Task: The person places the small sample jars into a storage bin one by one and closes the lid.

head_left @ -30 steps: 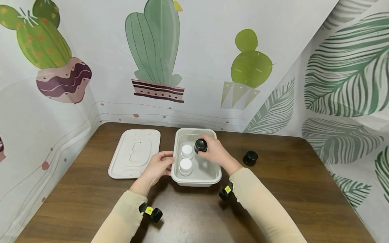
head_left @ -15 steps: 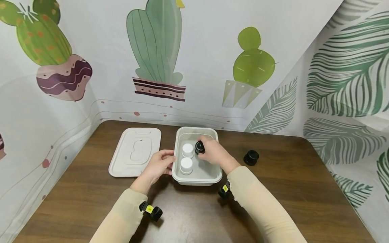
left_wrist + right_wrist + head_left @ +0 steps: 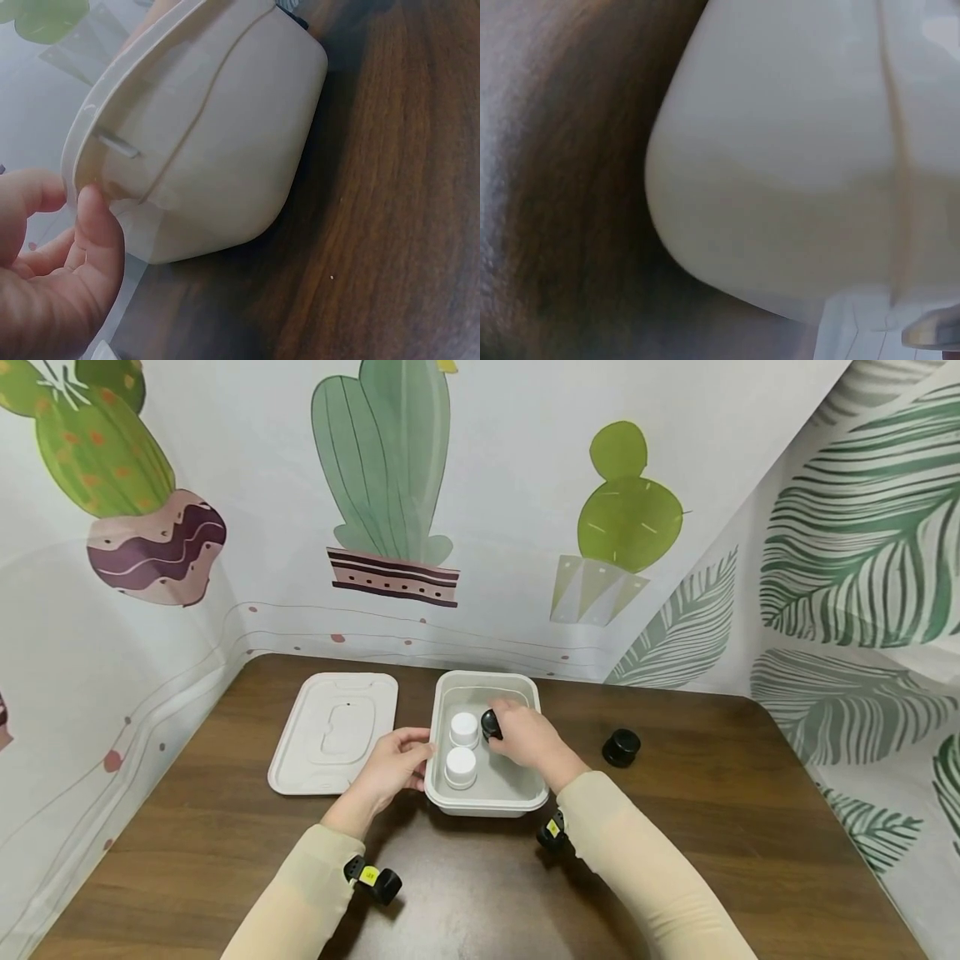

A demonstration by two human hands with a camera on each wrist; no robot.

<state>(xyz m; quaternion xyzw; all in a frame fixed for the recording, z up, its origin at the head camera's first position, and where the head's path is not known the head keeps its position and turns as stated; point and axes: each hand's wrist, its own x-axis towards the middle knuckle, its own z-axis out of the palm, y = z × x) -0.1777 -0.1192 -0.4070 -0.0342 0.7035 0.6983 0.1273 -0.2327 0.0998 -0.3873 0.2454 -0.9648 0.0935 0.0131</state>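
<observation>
"Lowered since the earlier frame: the held black cylinder (image 3: 490, 725). It sits deeper in the box (image 3: 486, 807) and is covered further by the right hand (image 3: 529, 740). No other item has been displaced relative to the box."

"State the condition of each hand."

"Right hand: fingers curled round the held black cylinder; grip not released. Left hand (image 3: 392, 767): clamped on the box, pinching its left side between thumb and finger."

"Specify the position of the held black cylinder."

"Inside the box, just beside the far white cylinder (image 3: 464, 728). Its base is hidden, so contact with the box floor cannot be confirmed."

"Report progress."

"Partway, judging by the layout. Complete: the far white cylinder and the near white cylinder (image 3: 461, 768) stand upright within the box, along its left side. Also complete: the lid (image 3: 306, 735) is off and lies flat on the table (image 3: 465, 902), to the left of the box. Under way: setting of the held black cylinder."

"And outstanding?"

"The loose black cylinder (image 3: 621, 748). It rests on the table, well apart from the box on the right, with neither hand touching it. The box remains uncovered."
</observation>
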